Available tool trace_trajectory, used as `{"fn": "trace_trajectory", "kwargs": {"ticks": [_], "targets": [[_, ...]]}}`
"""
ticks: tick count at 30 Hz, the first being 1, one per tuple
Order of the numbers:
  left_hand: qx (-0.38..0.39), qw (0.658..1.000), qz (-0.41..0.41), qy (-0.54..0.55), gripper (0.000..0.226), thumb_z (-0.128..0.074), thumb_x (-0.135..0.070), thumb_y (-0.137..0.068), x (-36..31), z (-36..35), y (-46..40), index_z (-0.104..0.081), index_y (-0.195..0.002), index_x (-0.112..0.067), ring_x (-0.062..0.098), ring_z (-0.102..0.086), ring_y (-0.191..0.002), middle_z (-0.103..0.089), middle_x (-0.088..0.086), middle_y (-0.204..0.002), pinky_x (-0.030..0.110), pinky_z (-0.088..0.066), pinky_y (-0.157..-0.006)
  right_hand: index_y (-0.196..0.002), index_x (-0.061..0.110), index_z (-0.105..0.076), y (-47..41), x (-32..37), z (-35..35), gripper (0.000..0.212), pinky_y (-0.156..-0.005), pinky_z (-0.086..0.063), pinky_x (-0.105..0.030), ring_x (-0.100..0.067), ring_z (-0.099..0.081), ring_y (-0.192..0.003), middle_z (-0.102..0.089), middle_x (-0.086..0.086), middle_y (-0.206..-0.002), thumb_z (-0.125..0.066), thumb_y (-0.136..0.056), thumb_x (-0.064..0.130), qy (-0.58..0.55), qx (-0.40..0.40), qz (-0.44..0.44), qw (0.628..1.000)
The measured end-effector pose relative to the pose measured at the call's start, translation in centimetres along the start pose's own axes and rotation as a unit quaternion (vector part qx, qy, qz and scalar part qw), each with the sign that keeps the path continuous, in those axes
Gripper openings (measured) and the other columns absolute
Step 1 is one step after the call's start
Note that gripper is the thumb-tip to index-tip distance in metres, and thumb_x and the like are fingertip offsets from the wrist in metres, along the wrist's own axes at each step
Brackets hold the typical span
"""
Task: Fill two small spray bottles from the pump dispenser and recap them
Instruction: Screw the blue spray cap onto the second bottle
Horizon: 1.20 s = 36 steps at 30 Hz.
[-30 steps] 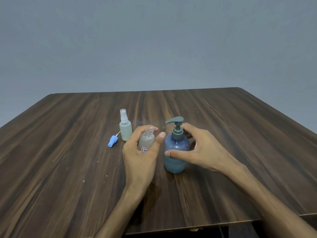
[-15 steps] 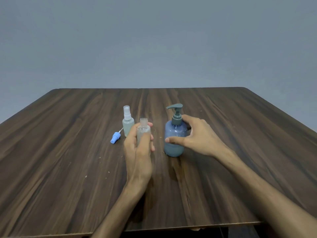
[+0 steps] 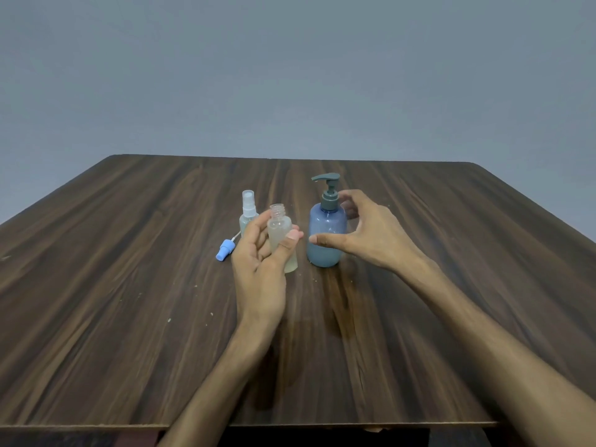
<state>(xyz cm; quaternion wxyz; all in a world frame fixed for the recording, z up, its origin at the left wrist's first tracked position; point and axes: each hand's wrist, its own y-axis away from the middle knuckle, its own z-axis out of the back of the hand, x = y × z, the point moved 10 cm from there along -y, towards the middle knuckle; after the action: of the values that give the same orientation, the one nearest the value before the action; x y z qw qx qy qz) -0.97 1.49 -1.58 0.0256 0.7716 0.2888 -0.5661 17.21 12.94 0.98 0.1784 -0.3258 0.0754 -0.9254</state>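
Mid-table (image 3: 129, 285), left hand (image 3: 258, 269) gripping uncapped bottle (image 3: 281, 235); right hand (image 3: 364, 233) spread beside dispenser (image 3: 326, 233).

No readable text on anything.

We are looking across a dark brown wood-grain table (image 3: 129, 285) with rounded far corners, pale specks dotting its surface, while a plain grey-blue wall (image 3: 290, 75) is filling the background.

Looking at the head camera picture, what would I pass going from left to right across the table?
blue spray cap → capped spray bottle → open bottle, held in the left hand → pump dispenser → right hand
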Motion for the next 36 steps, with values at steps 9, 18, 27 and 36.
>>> {"fn": "trace_trajectory", "kwargs": {"ticks": [9, 18, 27, 36], "targets": [[-0.022, 0.998, -0.054, -0.036, 0.039, -0.081, 0.002, -0.089, -3.4, 3.7, -2.5, -0.073, -0.127, -0.006, 0.020, -0.079, -0.111, -0.083, 0.008, -0.114, 0.035, -0.062, -0.097, -0.093, 0.020, -0.080, 5.4, 8.4, 2.7, 0.010, -0.074, -0.060, -0.031, -0.007, -0.072, -0.079, -0.077, 0.012, -0.085, -0.071, -0.094, 0.018, -0.078, -0.110, 0.196, 0.971], [-0.029, 0.996, -0.067, -0.041, 0.034, -0.084, 0.002, -0.086, -5.5, 7.5, -4.7, -0.075, -0.118, -0.007, 0.018, -0.082, -0.102, -0.085, 0.004, -0.104, 0.020, -0.061, -0.078, -0.132, 0.021, -0.068, 1.4, 13.7, -12.1, 0.043, -0.077, -0.044, -0.036, -0.036, -0.065, -0.111, -0.069, -0.006, -0.125, -0.057, -0.093, 0.009, 0.140, 0.143, 0.226, 0.953], [-0.033, 0.996, -0.063, -0.057, 0.038, -0.088, -0.001, -0.083, -5.1, 8.1, -5.4, -0.076, -0.119, -0.006, 0.015, -0.082, -0.102, -0.085, 0.003, -0.103, 0.018, -0.060, -0.081, -0.124, 0.003, -0.064, -0.2, 16.0, -17.6, 0.031, -0.094, -0.053, -0.038, -0.035, -0.062, -0.118, -0.066, -0.018, -0.127, -0.061, -0.096, 0.017, 0.231, 0.170, 0.260, 0.922], [-0.022, 0.997, -0.051, -0.054, 0.037, -0.086, 0.001, -0.085, -4.4, 7.5, -5.1, -0.075, -0.119, -0.006, 0.015, -0.082, -0.101, -0.085, 0.003, -0.104, 0.017, -0.060, -0.077, -0.095, 0.010, -0.067, 2.7, 14.4, -15.2, 0.006, -0.079, -0.053, -0.035, -0.029, -0.068, -0.096, -0.074, -0.010, -0.104, -0.069, -0.090, 0.007, 0.118, 0.162, 0.301, 0.932]]}}
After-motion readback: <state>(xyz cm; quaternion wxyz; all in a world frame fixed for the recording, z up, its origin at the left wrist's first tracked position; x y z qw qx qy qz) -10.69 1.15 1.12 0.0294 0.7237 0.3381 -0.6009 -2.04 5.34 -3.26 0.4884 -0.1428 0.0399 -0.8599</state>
